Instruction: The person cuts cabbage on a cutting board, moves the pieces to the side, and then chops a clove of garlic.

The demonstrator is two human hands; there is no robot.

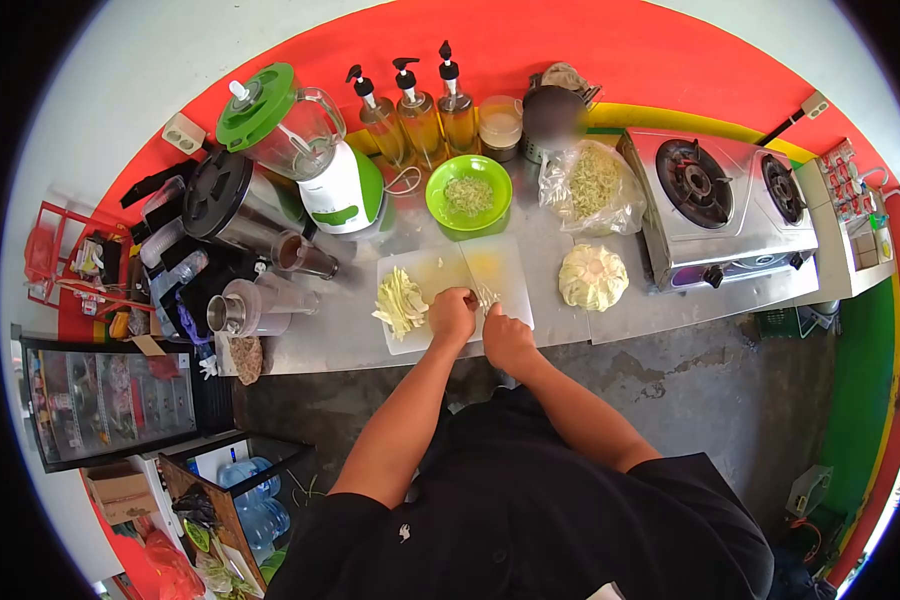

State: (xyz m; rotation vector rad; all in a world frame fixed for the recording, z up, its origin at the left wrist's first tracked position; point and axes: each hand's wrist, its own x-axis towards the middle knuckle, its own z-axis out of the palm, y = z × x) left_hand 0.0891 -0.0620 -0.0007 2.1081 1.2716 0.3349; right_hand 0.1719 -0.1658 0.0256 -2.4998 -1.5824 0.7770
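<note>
A white cutting board [395, 268] lies on the metal counter in front of me. My left hand [453, 315] is closed, with its fingertips pressed on pale cabbage strips at the middle of the board. Close on its right, my right hand [508, 338] is wrapped round a knife, whose handle it hides; the thin blade points away from me over the board. Fine cabbage shreds [486, 297] lie between the two hands. A heap of larger cut cabbage pieces [400, 303] is at the board's left side. To the right of the board rests a pale cabbage [593, 278].
Behind the board stands a green bowl [500, 190] of shreds, beside a plastic bag [595, 185] of more shreds. A blender [335, 185] and pump bottles [420, 125] line the back. On the right is a gas stove [735, 210]; cups and jars crowd the left.
</note>
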